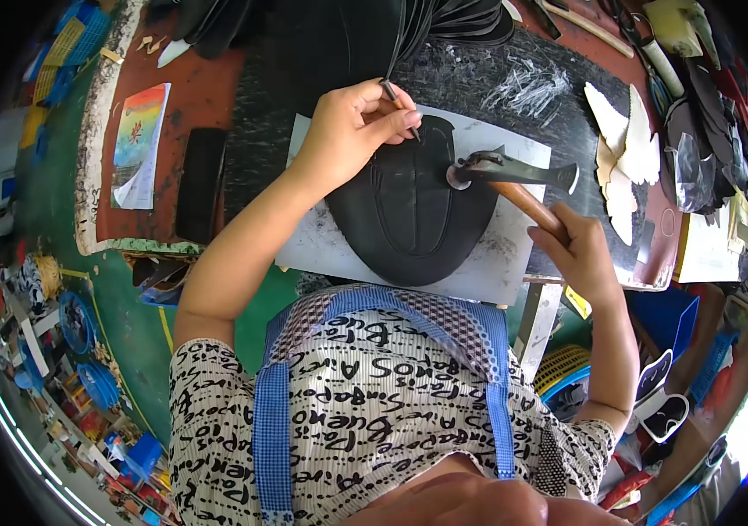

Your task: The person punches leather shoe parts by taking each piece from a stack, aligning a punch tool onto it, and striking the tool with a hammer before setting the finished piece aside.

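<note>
My left hand (352, 131) pinches a slim dark metal punch (387, 88), its lower tip right at the upper edge of a black shoe upper piece (418, 206). This rounded piece has a stitched seam outline and lies flat on a white board (304, 241). My right hand (580, 250) is wrapped round the wooden handle of a hammer (523, 200). The hammer's metal head hangs over the right side of the black piece, its round face toward the punch side.
More black pieces (321, 44) are piled at the back. Loose pale threads (527, 88) lie on the dark work mat. White cut pieces (624, 140) sit at the right, near tools and black parts. A colourful booklet (139, 145) and a black strip (201, 184) are at the left.
</note>
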`<action>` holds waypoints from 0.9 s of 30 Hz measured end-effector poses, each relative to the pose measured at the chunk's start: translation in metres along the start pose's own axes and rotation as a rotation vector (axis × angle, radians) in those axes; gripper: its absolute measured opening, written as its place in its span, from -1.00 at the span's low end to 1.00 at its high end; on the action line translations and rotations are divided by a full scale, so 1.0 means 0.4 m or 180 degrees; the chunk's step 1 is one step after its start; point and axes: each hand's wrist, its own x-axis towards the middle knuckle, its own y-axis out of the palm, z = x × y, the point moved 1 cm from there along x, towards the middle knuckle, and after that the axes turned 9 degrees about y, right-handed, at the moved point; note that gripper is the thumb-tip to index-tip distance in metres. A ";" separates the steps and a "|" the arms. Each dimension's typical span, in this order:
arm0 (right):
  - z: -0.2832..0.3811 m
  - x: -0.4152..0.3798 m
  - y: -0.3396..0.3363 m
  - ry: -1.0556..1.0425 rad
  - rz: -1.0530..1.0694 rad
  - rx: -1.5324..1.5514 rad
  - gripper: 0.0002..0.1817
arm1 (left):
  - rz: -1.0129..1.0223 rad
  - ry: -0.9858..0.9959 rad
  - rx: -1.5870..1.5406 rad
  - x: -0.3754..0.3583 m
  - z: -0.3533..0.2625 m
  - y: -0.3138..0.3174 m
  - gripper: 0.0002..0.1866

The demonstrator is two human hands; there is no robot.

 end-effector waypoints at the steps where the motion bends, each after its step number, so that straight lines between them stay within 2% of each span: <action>1: 0.000 0.004 -0.001 0.0013 0.0019 -0.0067 -0.76 | -0.0015 0.0025 -0.0043 -0.001 0.002 0.000 -0.87; 4: 0.010 0.007 -0.017 0.0131 0.0019 0.0057 -0.76 | -0.0115 0.0182 0.0006 -0.004 0.008 0.006 -0.90; 8: 0.043 0.011 -0.051 -0.0069 -0.0248 0.0220 -0.67 | -0.0050 0.0535 0.0901 -0.009 -0.009 0.016 -0.90; 9: 0.062 0.005 -0.062 -0.0062 -0.0299 0.0496 -0.58 | 0.0003 0.0720 0.1125 -0.010 -0.019 0.019 -0.89; 10: 0.070 0.005 -0.067 -0.0389 -0.0472 0.0930 -0.52 | 0.0051 0.0907 0.1353 -0.012 -0.028 0.022 -0.88; 11: 0.096 0.000 -0.081 -0.0645 -0.0457 0.1241 -0.52 | 0.0094 0.1255 0.1602 -0.013 -0.037 0.026 -0.86; 14: 0.133 -0.007 -0.085 -0.1365 -0.0543 0.2513 -0.54 | 0.0143 0.1741 0.2097 -0.012 -0.033 0.037 -0.87; 16: 0.136 0.000 -0.063 -0.1724 -0.0610 0.2797 -0.57 | 0.0223 0.1791 0.2263 -0.011 -0.035 0.038 -0.88; 17: 0.139 0.006 -0.041 -0.1619 -0.0920 0.1864 -0.59 | 0.0302 0.1814 0.2405 -0.012 -0.040 0.038 -0.89; 18: 0.133 0.018 -0.037 -0.1144 -0.0752 0.0464 -0.62 | 0.0399 0.1837 0.2551 -0.013 -0.044 0.038 -0.90; 20: 0.090 0.026 -0.018 -0.0048 -0.0378 0.0137 -0.63 | 0.0140 0.1184 0.1604 -0.019 -0.026 0.032 -0.92; 22: 0.046 0.024 0.003 0.0018 -0.0598 0.0625 -0.61 | -0.0037 0.0407 0.0395 -0.018 0.002 0.003 -0.89; 24: 0.033 0.020 0.006 0.0094 -0.0622 0.1080 -0.59 | -0.0119 0.0197 -0.0070 -0.019 0.012 -0.013 -0.88; 27: 0.043 0.017 0.001 0.0047 -0.0518 0.1547 -0.54 | 0.0008 0.0268 0.0006 -0.015 0.010 -0.014 -0.87</action>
